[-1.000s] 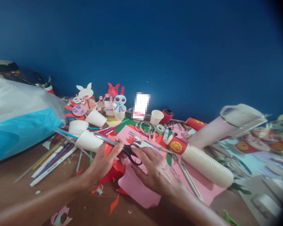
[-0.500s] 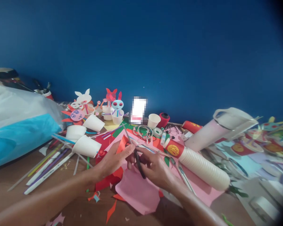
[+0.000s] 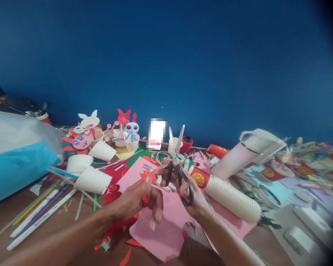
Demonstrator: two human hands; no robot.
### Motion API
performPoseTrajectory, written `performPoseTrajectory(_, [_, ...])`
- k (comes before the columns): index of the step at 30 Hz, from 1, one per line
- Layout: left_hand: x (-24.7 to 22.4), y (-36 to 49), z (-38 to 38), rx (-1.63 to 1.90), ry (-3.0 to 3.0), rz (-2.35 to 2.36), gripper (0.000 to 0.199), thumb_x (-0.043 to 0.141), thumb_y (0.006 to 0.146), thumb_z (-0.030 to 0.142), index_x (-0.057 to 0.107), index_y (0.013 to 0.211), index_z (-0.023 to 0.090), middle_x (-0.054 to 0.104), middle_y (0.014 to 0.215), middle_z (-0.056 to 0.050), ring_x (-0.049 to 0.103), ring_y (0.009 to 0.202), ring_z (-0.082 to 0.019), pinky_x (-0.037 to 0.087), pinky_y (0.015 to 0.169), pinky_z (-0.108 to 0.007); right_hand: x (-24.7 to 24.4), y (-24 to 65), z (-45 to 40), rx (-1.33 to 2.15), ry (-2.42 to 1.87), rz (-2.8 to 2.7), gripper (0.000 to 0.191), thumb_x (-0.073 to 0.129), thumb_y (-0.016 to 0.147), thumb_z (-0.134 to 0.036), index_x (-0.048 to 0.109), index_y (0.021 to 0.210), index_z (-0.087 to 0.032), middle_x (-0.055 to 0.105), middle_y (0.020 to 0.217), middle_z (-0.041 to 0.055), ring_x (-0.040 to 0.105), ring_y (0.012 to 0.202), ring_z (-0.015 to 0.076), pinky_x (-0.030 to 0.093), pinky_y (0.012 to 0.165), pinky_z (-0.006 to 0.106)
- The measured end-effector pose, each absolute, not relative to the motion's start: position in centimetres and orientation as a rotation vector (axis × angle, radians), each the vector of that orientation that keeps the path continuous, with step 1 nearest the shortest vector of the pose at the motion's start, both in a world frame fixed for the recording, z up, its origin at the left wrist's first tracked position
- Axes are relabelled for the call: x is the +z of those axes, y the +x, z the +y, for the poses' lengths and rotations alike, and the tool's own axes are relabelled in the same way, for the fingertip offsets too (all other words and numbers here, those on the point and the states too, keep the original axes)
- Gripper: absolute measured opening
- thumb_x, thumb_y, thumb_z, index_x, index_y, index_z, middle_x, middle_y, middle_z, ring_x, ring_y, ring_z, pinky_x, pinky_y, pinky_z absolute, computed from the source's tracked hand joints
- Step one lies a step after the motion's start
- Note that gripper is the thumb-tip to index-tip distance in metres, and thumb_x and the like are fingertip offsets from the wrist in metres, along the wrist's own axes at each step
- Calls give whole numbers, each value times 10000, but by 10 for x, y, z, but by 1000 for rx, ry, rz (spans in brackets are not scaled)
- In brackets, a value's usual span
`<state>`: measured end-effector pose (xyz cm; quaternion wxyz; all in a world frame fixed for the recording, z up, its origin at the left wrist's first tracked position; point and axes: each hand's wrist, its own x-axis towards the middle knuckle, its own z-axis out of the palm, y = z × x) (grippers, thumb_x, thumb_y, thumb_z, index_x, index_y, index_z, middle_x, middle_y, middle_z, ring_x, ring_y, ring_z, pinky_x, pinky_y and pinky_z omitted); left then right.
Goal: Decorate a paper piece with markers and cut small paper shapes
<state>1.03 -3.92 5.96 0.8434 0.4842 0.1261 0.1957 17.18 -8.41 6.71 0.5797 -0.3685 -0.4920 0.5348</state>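
My right hand (image 3: 192,194) grips a pair of black-handled scissors (image 3: 186,181), fingers through the loops. The blades point up and stand apart. My left hand (image 3: 144,197) pinches a piece of orange-red paper (image 3: 146,188) between thumb and fingers. Fingertips of the right hand reach close to that paper; whether they touch it I cannot tell. Below both hands lies pink paper (image 3: 161,236), with red paper (image 3: 113,194) at its left side.
White paper cups (image 3: 93,180) lie at the left beside pens and a plastic bag (image 3: 19,147). Cup puppets (image 3: 131,129) stand near the blue wall. A stack of paper cups (image 3: 233,199) and a white jug (image 3: 238,155) are at the right.
The scissors have come away from the paper, moved up and right, and their blades have opened. My left hand still holds the orange-red paper, turned lower. The view has shifted slightly.
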Motion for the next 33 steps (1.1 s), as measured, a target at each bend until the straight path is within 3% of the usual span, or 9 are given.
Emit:
performPoseTrajectory(5, [58,16,-43,441,993,223,652,96,827,543,371,1254,134,646,662,-104,584,483,-191,421,541,-330,75,164,-86,1183,-972,-1109,362,665,678,-264,527,1009,-215,579,858,14,546,760,135,441,688,247])
performPoseTrajectory(10, [46,22,-50,430,1032,246,661,112,831,537,347,1278,110,646,644,-115,584,486,-183,408,523,-301,73,154,-86,1192,-970,-1028,296,633,642,-134,491,895,-192,583,786,4,560,692,123,448,593,218])
performPoseTrajectory(14, [41,24,-54,451,1053,293,621,131,844,508,222,1337,140,638,639,-101,568,464,-173,422,485,-296,72,152,-86,1185,-1024,-1010,333,587,609,-46,476,884,-198,569,770,-7,547,662,108,442,550,196])
performPoseTrajectory(18, [53,17,-44,435,1173,336,639,311,815,512,180,1348,184,635,696,-91,590,533,-196,437,491,-308,74,158,-87,1157,-1093,-1057,349,567,628,-54,449,921,-203,526,696,-38,496,554,79,418,489,180])
performPoseTrajectory(20, [64,11,-34,490,1240,409,581,395,786,509,354,1273,194,634,764,-89,606,671,-210,444,584,-314,75,161,-87,1104,-1155,-1132,349,554,659,-74,437,957,-211,503,662,-50,478,539,79,411,479,181])
performPoseTrajectory(23, [74,4,-21,607,1351,661,284,533,745,384,603,924,174,607,855,-54,555,714,-150,412,640,-258,74,165,-87,932,-1291,-1305,317,544,690,-90,458,967,-217,524,695,-29,505,632,107,419,529,194])
performPoseTrajectory(26, [71,4,-16,568,1396,731,162,603,688,305,581,747,156,570,728,-5,499,647,-111,383,609,-233,71,166,-87,827,-1389,-1453,313,532,694,-89,477,973,-220,552,729,-13,517,661,120,415,536,200])
performPoseTrajectory(33, [54,8,-18,452,1559,752,51,547,653,172,500,638,157,459,530,57,410,495,-70,307,479,-204,61,162,-86,572,-1486,-1525,365,569,658,-113,509,1004,-209,561,783,11,527,717,152,438,625,251])
